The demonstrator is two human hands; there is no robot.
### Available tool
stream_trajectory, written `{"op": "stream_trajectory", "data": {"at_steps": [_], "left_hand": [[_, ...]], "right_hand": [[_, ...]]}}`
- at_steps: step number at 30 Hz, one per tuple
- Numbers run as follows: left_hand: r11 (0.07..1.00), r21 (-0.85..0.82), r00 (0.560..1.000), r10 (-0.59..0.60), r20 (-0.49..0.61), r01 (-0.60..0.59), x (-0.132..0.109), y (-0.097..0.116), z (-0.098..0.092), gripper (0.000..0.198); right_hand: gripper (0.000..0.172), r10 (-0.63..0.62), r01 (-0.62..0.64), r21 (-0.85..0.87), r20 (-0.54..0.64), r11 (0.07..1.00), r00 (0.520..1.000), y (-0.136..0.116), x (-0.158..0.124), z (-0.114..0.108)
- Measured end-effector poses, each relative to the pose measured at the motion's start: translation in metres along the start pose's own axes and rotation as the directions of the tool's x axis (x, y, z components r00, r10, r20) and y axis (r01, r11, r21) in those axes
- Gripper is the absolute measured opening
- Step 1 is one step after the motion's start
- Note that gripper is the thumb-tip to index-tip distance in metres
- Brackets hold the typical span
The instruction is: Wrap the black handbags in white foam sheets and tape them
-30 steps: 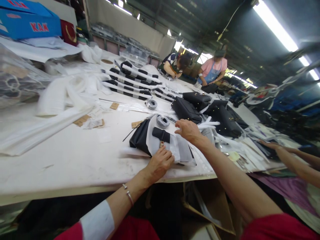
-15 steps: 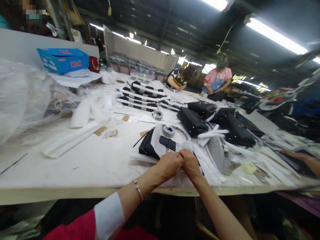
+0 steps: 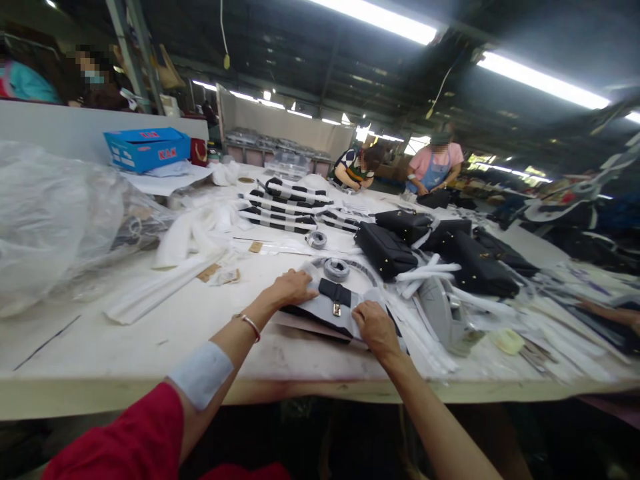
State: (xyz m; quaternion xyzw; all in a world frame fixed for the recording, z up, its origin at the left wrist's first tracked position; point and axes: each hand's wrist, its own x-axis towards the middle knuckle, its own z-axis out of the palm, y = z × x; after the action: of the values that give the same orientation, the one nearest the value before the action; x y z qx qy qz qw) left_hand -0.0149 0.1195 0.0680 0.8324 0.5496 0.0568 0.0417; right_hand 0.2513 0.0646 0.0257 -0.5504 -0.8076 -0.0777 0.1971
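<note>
A black handbag [image 3: 327,291] lies on the table before me. Its front is partly wrapped in pale grey protective sheet, and a gold-coloured buckle [image 3: 337,309] shows at the middle. My left hand [image 3: 294,288] rests palm down on the bag's upper left corner, fingers extended over the grey sheet. On the right side of the front, my right hand [image 3: 376,328] has its fingers curled around the covered flap edge. Their tips are partly hidden. A wrapped coiled strap [image 3: 337,269] sits at the bag's top, and a wrapped handle arcs beside it.
Several black bags [image 3: 385,250] stand beyond, to the right. Striped wrapped pieces [image 3: 280,217] are stacked at the back. White foam strips [image 3: 160,287] and clear plastic [image 3: 60,220] lie left, with a blue box [image 3: 147,150] behind. A co-worker's hand [image 3: 600,310] is at far right.
My hands have come apart from the buckle area. The left moved to the bag's upper left corner, while the right stayed near the front's right side. The buckle is now uncovered.
</note>
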Motion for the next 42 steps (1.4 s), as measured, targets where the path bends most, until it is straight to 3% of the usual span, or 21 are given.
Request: {"op": "stream_trajectory", "data": {"at_steps": [4,9,16,26,35,42], "left_hand": [[0.996,0.079,0.998,0.053,-0.028,-0.051,0.023,0.018,-0.012,0.027],[0.98,0.148,0.982,0.15,-0.111,-0.133,0.035,0.034,0.005,0.033],[0.985,0.13,0.983,0.128,-0.132,-0.111,0.035,0.017,0.033,0.038],[0.988,0.102,0.984,0.127,-0.125,-0.115,0.043,0.011,0.028,0.054],[0.991,0.054,0.944,0.129,-0.303,-0.119,0.029,0.015,0.027,0.042],[0.988,0.002,0.968,0.149,-0.203,-0.152,0.034,0.01,0.035,0.048]], "right_hand": [[0.018,-0.005,0.004,-0.018,-0.023,1.0,1.0,-0.001,-0.001,0.0],[0.017,0.003,-0.004,-0.03,-0.059,1.0,0.998,-0.003,-0.003,0.001],[0.017,0.003,-0.003,-0.005,-0.079,1.0,0.997,-0.002,-0.005,0.004],[0.018,0.005,0.0,0.042,-0.118,0.999,0.993,0.0,-0.006,0.004],[0.018,0.012,-0.005,0.053,-0.138,0.999,0.99,0.0,-0.007,0.008],[0.017,0.006,0.001,0.052,-0.131,0.999,0.991,0.001,-0.007,0.009]]}}
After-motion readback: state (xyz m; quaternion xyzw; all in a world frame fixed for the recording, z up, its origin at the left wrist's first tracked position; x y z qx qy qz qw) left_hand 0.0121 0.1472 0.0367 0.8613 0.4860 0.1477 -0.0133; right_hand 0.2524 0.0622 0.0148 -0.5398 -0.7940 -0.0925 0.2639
